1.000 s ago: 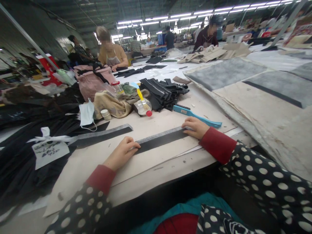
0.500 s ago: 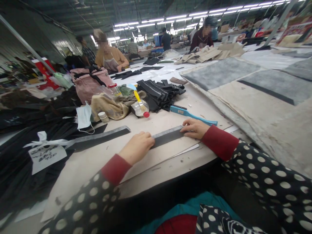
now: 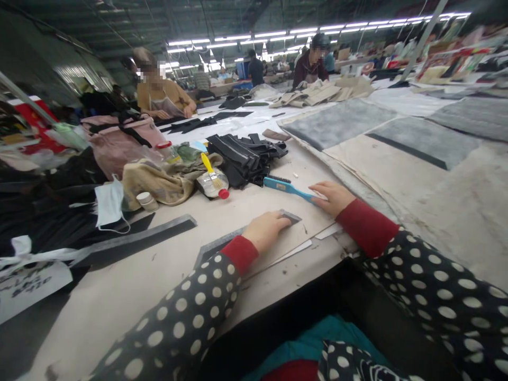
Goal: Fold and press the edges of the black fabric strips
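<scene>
We are pressing a long dark grey felt strip (image 3: pixel 292 216) flat on the pale desk (image 3: pixel 159 270), in the middle of the frame. Our left hand (image 3: pixel 266 228) lies open on it, palm down, gripping nothing. Our right hand (image 3: pixel 332 196), a bit to the right, rests open with loose fingers on the thin handle of a bright blue plastic brush (image 3: pixel 282 185). We think lifting the brush would need those fingers to curl round the handle.
</scene>
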